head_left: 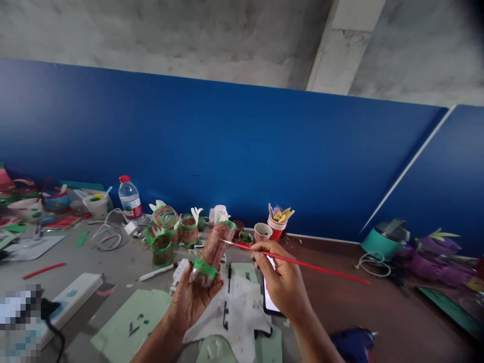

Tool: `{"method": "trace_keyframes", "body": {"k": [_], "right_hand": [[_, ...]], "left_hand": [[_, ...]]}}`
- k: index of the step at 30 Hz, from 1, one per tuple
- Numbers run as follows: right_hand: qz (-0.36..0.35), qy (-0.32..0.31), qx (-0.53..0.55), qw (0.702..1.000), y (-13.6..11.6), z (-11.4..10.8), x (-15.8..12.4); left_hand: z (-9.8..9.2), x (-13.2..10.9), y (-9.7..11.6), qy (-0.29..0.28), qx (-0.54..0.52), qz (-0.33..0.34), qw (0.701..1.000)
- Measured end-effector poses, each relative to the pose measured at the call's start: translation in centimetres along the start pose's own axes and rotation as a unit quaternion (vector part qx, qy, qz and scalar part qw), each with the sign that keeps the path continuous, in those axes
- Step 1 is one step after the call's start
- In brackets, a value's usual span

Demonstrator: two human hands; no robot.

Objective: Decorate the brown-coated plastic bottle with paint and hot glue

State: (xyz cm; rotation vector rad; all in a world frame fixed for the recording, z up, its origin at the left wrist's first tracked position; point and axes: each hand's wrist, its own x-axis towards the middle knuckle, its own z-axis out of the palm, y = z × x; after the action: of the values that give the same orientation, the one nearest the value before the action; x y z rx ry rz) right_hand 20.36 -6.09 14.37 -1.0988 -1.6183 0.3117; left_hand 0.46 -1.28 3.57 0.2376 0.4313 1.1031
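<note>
My left hand (pixel 194 297) is wrapped round the lower end of a clear plastic bottle (pixel 217 244), coated in reddish-brown paint with green bands near both ends. The bottle leans to the right above the table. Between the fingertips of my right hand (pixel 278 272) is a thin red paintbrush (pixel 313 264). Its tip points left and meets, or nearly meets, the bottle's brown side. Behind the bottle stand similar brown and green painted pieces (pixel 162 247) with pale leaf-like cutouts. A small cup of dark green paint (pixel 245 238) sits just beyond the brush.
Below my hands lie white cut sheets (pixel 242 302), green paper (pixel 130 322) and a phone (pixel 270 292). A blue glue gun (pixel 353 343) rests at the front right. Along the blue partition (pixel 242 141) stand a water bottle (pixel 129 199) and a red cup (pixel 278 231). A power strip (pixel 71 302) lies left.
</note>
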Motion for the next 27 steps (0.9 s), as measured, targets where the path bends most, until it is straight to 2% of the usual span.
{"method": "trace_keyframes", "body": {"k": [4, 8, 12, 22, 27], "right_hand": [[0.006, -0.011, -0.018, 1.0, -0.1, -0.2, 0.3], [0.016, 0.002, -0.036, 0.999, 0.0, -0.6, 0.3], [0.021, 0.008, -0.006, 1.0, 0.0, -0.7, 0.0], [0.011, -0.003, -0.042, 0.999, 0.1, -0.8, 0.2], [0.0, 0.017, -0.03, 0.999, -0.1, -1.0, 0.0]], "left_hand": [[0.0, 0.0, 0.1, -0.003, 0.0, -0.01, 1.0], [-0.1, 0.2, 0.1, -0.003, -0.004, -0.01, 1.0], [-0.1, 0.1, 0.1, 0.004, 0.001, -0.009, 1.0], [0.0, -0.1, 0.0, -0.022, 0.015, -0.022, 0.999], [0.1, 0.0, 0.0, -0.002, -0.002, -0.019, 1.0]]}}
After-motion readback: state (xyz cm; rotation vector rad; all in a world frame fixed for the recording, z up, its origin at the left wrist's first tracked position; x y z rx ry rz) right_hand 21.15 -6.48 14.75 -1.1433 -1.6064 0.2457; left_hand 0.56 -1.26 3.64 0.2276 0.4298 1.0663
